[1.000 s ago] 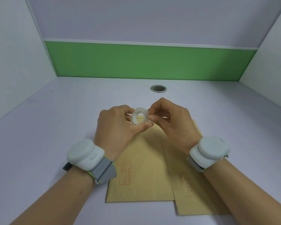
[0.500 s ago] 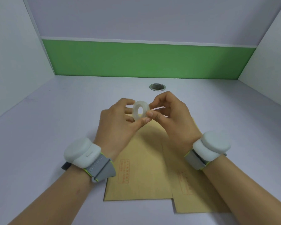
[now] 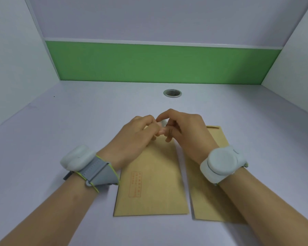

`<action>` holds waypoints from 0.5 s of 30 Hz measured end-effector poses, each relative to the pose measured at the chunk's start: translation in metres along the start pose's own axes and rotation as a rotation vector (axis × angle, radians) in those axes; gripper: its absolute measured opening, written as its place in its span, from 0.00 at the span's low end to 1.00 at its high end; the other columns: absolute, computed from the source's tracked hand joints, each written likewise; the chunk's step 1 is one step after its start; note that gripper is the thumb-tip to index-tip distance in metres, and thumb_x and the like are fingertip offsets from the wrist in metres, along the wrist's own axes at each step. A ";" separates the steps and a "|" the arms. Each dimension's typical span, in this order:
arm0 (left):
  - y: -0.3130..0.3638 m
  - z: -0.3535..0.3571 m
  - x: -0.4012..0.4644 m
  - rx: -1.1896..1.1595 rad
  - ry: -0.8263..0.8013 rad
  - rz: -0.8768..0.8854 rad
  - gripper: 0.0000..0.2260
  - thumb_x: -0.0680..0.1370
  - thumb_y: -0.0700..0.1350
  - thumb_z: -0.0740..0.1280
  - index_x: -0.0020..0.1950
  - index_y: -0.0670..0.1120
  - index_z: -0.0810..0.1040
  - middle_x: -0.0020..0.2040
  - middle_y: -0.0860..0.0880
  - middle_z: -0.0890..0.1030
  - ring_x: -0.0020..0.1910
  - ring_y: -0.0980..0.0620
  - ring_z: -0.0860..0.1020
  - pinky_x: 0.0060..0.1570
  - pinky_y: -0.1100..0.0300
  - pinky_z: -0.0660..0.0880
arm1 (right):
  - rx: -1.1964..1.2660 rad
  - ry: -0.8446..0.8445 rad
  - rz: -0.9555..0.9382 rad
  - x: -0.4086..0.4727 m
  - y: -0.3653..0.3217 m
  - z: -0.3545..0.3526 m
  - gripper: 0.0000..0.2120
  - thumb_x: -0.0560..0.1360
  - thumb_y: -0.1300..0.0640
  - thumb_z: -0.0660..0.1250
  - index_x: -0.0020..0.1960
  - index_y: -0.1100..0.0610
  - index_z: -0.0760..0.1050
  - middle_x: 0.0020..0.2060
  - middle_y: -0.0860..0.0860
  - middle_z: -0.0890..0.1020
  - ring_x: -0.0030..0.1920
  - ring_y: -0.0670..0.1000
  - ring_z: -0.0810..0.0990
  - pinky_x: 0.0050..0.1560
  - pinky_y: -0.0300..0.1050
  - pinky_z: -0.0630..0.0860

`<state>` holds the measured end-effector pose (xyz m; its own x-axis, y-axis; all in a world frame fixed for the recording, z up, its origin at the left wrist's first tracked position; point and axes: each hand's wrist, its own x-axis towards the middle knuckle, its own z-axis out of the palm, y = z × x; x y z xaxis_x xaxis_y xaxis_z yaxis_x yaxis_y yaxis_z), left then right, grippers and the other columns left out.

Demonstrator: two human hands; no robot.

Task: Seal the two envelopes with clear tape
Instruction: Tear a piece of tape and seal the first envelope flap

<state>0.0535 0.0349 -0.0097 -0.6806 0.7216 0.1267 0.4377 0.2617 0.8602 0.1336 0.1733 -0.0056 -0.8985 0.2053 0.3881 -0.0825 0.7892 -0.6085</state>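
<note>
- Left hand and right hand meet, fingers curled on the mostly hidden tape roll.
- Both hover over the left envelope; right envelope lies just beside it on the worktop.

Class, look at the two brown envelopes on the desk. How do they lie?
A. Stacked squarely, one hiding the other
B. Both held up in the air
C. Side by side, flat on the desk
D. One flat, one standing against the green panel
C: the left envelope and the right envelope lie flat beside each other on the desk.
</note>
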 end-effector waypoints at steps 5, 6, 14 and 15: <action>0.000 -0.002 0.001 0.004 0.061 -0.018 0.13 0.70 0.55 0.60 0.31 0.50 0.76 0.41 0.48 0.80 0.35 0.52 0.77 0.44 0.52 0.77 | -0.133 -0.071 -0.023 0.000 -0.006 -0.001 0.14 0.73 0.68 0.62 0.53 0.52 0.75 0.28 0.37 0.73 0.35 0.48 0.82 0.45 0.38 0.76; 0.000 -0.002 0.002 0.004 0.061 -0.025 0.14 0.69 0.55 0.60 0.29 0.49 0.76 0.40 0.47 0.80 0.37 0.49 0.78 0.44 0.50 0.77 | -0.154 -0.081 -0.034 0.000 -0.007 -0.001 0.16 0.72 0.69 0.60 0.54 0.52 0.74 0.28 0.37 0.73 0.36 0.48 0.82 0.45 0.39 0.76; -0.001 0.001 0.003 0.036 0.030 -0.005 0.16 0.69 0.53 0.57 0.32 0.41 0.71 0.36 0.48 0.73 0.31 0.52 0.71 0.37 0.57 0.68 | -0.194 -0.056 -0.027 -0.002 -0.008 0.000 0.18 0.72 0.70 0.57 0.54 0.51 0.74 0.30 0.41 0.74 0.35 0.49 0.82 0.45 0.43 0.78; -0.001 0.001 0.003 0.034 0.020 -0.004 0.15 0.70 0.52 0.57 0.31 0.41 0.69 0.36 0.47 0.72 0.31 0.51 0.71 0.37 0.57 0.68 | -0.197 -0.059 -0.023 -0.001 -0.008 0.000 0.18 0.72 0.69 0.57 0.54 0.51 0.74 0.32 0.44 0.76 0.35 0.50 0.82 0.45 0.44 0.78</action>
<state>0.0517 0.0371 -0.0102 -0.6938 0.7077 0.1336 0.4545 0.2864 0.8435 0.1358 0.1669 -0.0010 -0.9215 0.1558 0.3556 -0.0230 0.8924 -0.4507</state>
